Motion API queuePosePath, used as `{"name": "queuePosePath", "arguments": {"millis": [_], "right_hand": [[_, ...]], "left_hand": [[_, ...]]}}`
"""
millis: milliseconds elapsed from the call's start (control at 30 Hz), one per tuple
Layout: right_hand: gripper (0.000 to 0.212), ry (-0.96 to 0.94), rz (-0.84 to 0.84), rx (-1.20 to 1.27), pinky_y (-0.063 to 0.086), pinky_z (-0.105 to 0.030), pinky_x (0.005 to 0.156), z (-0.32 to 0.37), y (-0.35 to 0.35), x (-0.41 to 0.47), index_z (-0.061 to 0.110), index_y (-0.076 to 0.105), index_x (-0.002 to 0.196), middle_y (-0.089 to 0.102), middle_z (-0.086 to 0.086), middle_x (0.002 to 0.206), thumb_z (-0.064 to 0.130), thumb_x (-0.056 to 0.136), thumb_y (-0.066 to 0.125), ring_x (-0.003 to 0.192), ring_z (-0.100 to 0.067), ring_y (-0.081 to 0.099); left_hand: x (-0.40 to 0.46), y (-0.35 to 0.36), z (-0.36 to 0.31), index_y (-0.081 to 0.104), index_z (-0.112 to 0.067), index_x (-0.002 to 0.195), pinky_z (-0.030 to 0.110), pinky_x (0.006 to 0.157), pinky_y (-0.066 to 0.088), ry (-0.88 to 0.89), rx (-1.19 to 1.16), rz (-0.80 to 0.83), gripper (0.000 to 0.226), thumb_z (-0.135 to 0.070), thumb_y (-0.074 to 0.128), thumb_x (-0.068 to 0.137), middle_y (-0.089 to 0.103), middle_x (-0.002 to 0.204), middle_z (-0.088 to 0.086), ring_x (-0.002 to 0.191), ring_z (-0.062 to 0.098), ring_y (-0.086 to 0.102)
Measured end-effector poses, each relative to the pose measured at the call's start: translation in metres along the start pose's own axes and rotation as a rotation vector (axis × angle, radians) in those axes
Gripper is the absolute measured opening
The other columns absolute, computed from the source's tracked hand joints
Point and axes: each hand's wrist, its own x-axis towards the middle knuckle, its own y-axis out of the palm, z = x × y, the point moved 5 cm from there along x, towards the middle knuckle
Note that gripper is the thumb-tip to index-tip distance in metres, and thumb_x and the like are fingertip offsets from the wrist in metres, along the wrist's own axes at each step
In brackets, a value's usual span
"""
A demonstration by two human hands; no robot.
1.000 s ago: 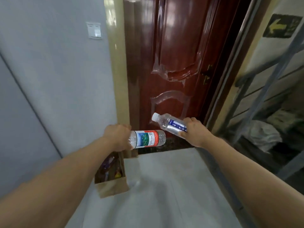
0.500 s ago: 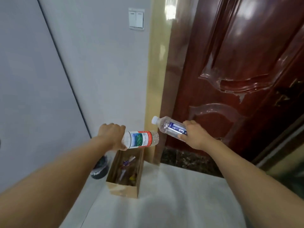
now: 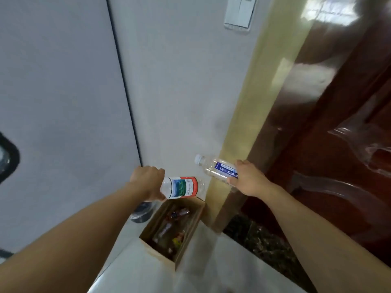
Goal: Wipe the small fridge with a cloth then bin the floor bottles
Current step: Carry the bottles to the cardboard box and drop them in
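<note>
My left hand (image 3: 149, 180) grips a clear plastic bottle with a red, white and green label (image 3: 183, 187), held sideways just above the far end of an open cardboard box (image 3: 157, 253) on the floor. My right hand (image 3: 246, 181) holds a second clear bottle with a blue label (image 3: 213, 168), its white cap pointing left, a little higher and to the right of the box. Inside the box lie several discarded bottles and wrappers. The fridge and the cloth are out of view.
The box stands against a grey wall beside a yellow door frame (image 3: 249, 115) and a dark red door (image 3: 338, 134). A dark bag (image 3: 141, 212) sits on the floor left of the box. A light switch (image 3: 240, 12) is on the wall above.
The view has swung left and closer to the box. Both hands with their bottles now hang nearer above the box; the stairwell on the right is gone from view.
</note>
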Motion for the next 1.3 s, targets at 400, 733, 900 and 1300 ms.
{"name": "queuePosePath", "arguments": {"millis": [400, 733, 900, 1300], "right_hand": [[0.045, -0.491, 0.251, -0.183, 0.045, -0.034, 0.079, 0.024, 0.040, 0.149, 0.007, 0.046, 0.120, 0.050, -0.013, 0.114, 0.040, 0.091, 0.055, 0.102, -0.028, 0.052], [0.051, -0.691, 0.420, -0.275, 0.048, -0.036, 0.085, 0.068, 0.129, 0.166, 0.009, 0.045, 0.128, 0.051, -0.013, 0.121, 0.041, 0.090, 0.058, 0.106, -0.027, 0.053], [0.055, -0.676, 0.458, -0.354, 0.048, -0.037, 0.090, 0.071, 0.178, 0.179, 0.013, 0.040, 0.133, 0.046, -0.011, 0.131, 0.041, 0.089, 0.059, 0.113, -0.025, 0.050], [0.052, -0.658, 0.503, -0.461, 0.045, -0.037, 0.086, 0.055, 0.319, 0.262, 0.014, 0.043, 0.129, 0.052, -0.011, 0.125, 0.042, 0.089, 0.060, 0.109, -0.027, 0.053]], "left_hand": [[0.000, 0.064, -0.022, 0.050, -0.026, 0.114, 0.031, 0.075, 0.042, -0.467, -0.176, 0.221, 0.064, -0.061, 0.068, 0.064, 0.063, 0.106, -0.003, 0.096, 0.019, 0.059], [-0.038, 0.144, -0.041, 0.046, -0.022, 0.120, 0.031, 0.074, 0.038, -0.703, -0.347, 0.379, 0.066, -0.058, 0.068, 0.069, 0.061, 0.109, -0.001, 0.097, 0.019, 0.056], [-0.038, 0.194, -0.038, 0.044, -0.022, 0.122, 0.030, 0.078, 0.038, -0.713, -0.393, 0.420, 0.067, -0.057, 0.067, 0.070, 0.059, 0.112, -0.001, 0.101, 0.018, 0.054], [0.023, 0.335, -0.065, 0.044, -0.022, 0.124, 0.032, 0.083, 0.042, -0.780, -0.544, 0.502, 0.065, -0.054, 0.067, 0.073, 0.059, 0.116, -0.001, 0.103, 0.018, 0.054]]}}
